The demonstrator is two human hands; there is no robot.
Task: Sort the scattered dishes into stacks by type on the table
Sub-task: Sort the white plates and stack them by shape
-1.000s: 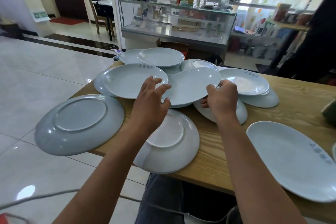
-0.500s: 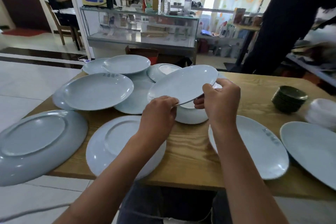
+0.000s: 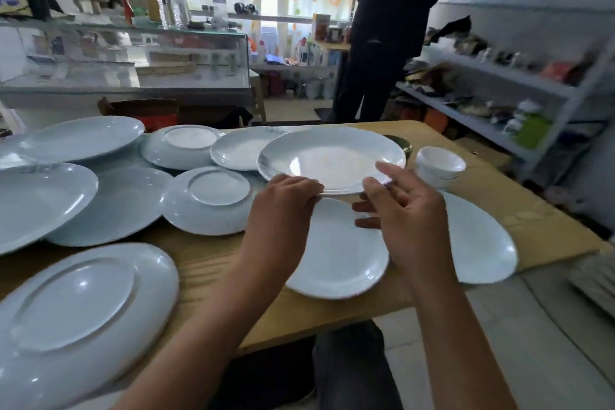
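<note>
A round pale plate (image 3: 331, 158) is hanging face up above the wooden table (image 3: 519, 206), pinched at its near rim from both sides. The left hand (image 3: 279, 210) is gripping the rim with its fingers (image 3: 309, 184) curled over the edge, and the right hand (image 3: 404, 213) is holding it between thumb and fingers, with the lower fingers spread loosely underneath. Directly below the fingers a second plate (image 3: 336, 253) is lying face up on the wood. Left of the fingers an overturned bowl-like dish (image 3: 208, 200) is resting base up, with larger platters beyond it. Right of the fingers a stack of small white bowls (image 3: 439, 165) is standing. Beyond the table, a person in dark clothes (image 3: 382, 30) is standing between a glass counter (image 3: 126, 56) and grey shelving (image 3: 499, 76).
</note>
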